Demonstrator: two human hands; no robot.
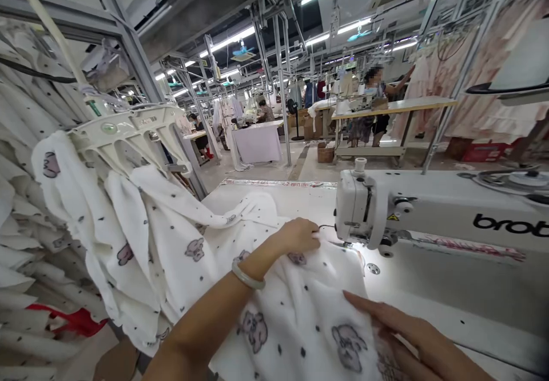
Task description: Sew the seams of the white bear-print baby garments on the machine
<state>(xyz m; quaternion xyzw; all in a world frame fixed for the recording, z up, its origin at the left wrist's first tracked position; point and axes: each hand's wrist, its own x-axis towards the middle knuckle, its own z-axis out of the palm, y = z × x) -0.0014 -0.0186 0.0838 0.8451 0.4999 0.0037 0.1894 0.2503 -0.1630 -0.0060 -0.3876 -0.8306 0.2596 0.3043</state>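
White fabric printed with grey-pink animal figures and dark dots spreads over the sewing table and runs up to the sewing machine's needle area. My left hand, a pale bangle behind its wrist, is closed on the fabric just left of the machine head. Lower right, my right hand rests on the fabric's right edge with its fingers stretched out; part of it blurs into the cloth. The white sewing machine has its lamp lit over the needle, which I cannot make out clearly.
A white overhead-conveyor hanger at left carries more printed fabric, joined visually with the table piece. Stacked white pieces hang at far left. A metal post rises behind the machine. A co-worker stands at a table across the aisle.
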